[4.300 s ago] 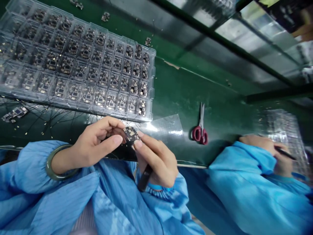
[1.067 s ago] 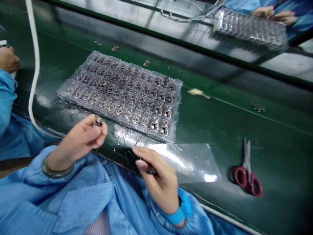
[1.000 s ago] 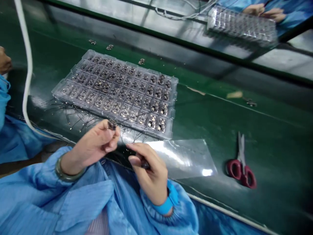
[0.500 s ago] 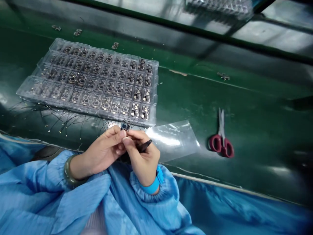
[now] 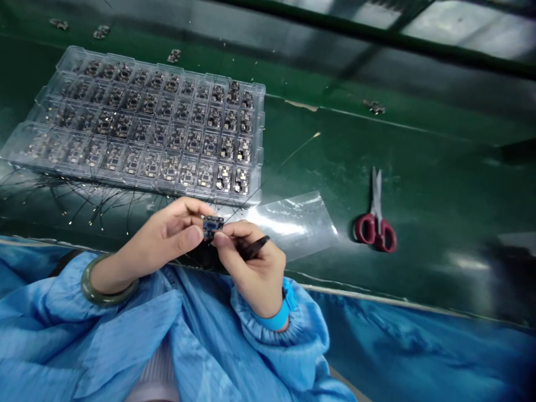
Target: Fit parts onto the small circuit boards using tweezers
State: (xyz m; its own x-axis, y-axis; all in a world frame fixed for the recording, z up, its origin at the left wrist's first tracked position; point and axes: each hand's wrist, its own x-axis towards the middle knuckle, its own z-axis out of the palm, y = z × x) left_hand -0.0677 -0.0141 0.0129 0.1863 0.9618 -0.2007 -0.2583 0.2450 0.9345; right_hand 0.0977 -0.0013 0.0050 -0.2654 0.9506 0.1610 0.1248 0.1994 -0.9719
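A small dark circuit board (image 5: 213, 226) is held up in front of the tray's near edge. My left hand (image 5: 167, 231) is at its left side, index finger at the top edge and thumb at the left edge. With thumb and index finger, my right hand (image 5: 255, 265) pinches the board's right side. A slim black tool (image 5: 256, 247), its kind not clear, rests in the same hand, partly hidden by the fingers. From near the board a thin dark wire (image 5: 247, 202) runs up to the right, seemingly in line with a pale-tipped strand (image 5: 299, 148) over the table.
A clear plastic tray (image 5: 256, 192) full of circuit boards lies beyond my hands. Many thin black wires (image 5: 98, 209) lie along its near edge. Red-handled scissors (image 5: 376, 218) and a clear plastic sheet (image 5: 297, 223) are on the right. Several loose boards (image 5: 173, 55) lie farther back.
The left thumb has come off the board's face and the left hand has shifted left. More of the board shows now. A pale-tipped strand has appeared right of the tray. The view has shifted.
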